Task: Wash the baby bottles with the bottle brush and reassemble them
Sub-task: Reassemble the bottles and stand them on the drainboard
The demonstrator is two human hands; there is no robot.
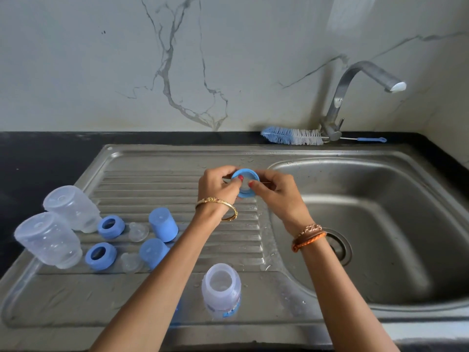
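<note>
I judge the step in hand to be reassembly, specifically seating a teat into a collar. My left hand (pixel 219 182) and right hand (pixel 272 186) meet over the draining board (pixel 177 179), both pinching one blue screw ring (pixel 245 183) by its rim, thumbs curled onto its near face; something clear appears inside the ring, probably a teat, though I cannot confirm it. An upright open bottle (pixel 221 290) stands near me on the flat of the board, without ring or teat, and is the likely recipient. At the left lie two upturned bottles (pixel 48 240), two further rings (pixel 101 252), two clear teats (pixel 138 231) and two blue caps (pixel 163 224), all apart from one another and unassembled. The bottle brush (pixel 291 135) rests at the far edge of the sink (pixel 380 224) beside the tap (pixel 355 97), untouched; no water runs. The next move, in my judgement, calls for pulling the teat fully through, then lowering the ring squarely onto the near bottle's neck and turning it, one hand steadying the bottle.
</note>
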